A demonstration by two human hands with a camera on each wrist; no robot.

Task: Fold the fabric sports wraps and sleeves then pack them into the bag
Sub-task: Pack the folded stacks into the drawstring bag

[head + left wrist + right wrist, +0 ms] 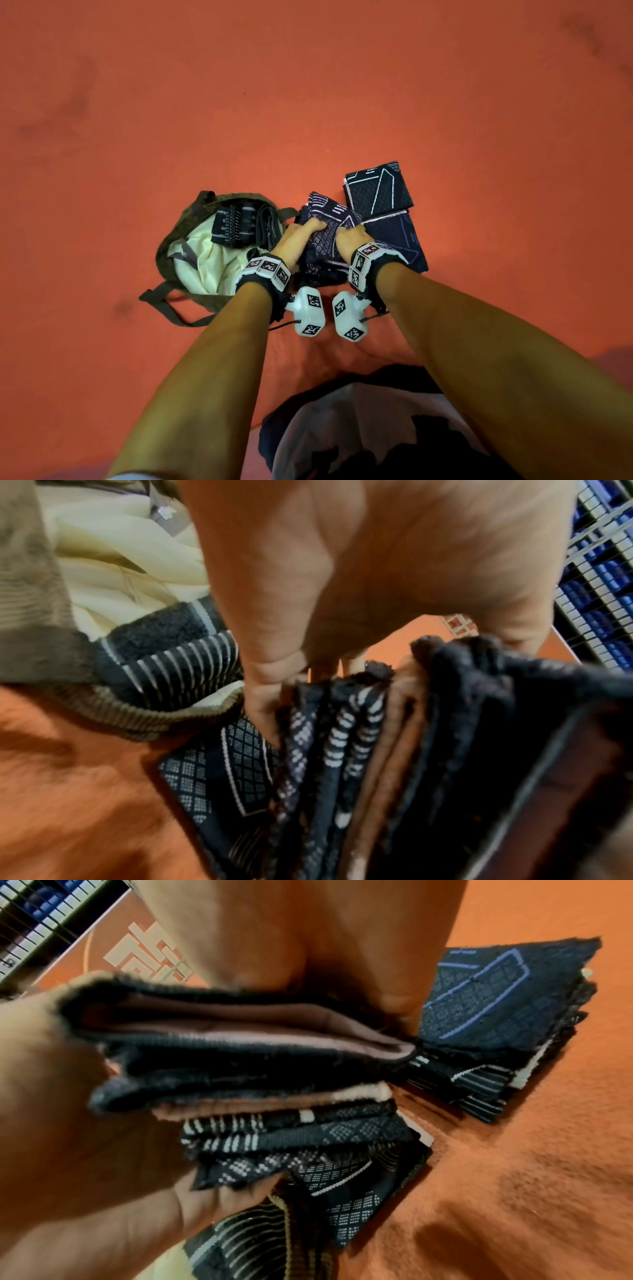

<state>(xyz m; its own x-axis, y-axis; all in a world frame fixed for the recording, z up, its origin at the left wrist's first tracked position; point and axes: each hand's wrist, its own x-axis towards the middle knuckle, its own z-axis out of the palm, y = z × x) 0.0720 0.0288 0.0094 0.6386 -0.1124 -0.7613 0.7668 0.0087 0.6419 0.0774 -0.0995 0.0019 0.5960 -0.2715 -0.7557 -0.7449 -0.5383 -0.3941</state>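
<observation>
a folded sleeve (320, 240) sat between both hands, just right of the open bag (191, 260); left hand (295, 240) and right hand (350, 238) had their fingers curled round it. two more folded sleeves (378, 192) lay beside it on the orange surface (308, 85).

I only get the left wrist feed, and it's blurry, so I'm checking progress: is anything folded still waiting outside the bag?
Observer: Yes, a white-lined folded sleeve and a purple-lined folded sleeve lie right of the hands.
Operator: Is the right hand helping?
Observer: Yes, the right hand holds the folded bundle alongside the left hand.
Operator: Bag straps clear?
Observer: One strap lies on the floor, outside the open bag.
</observation>
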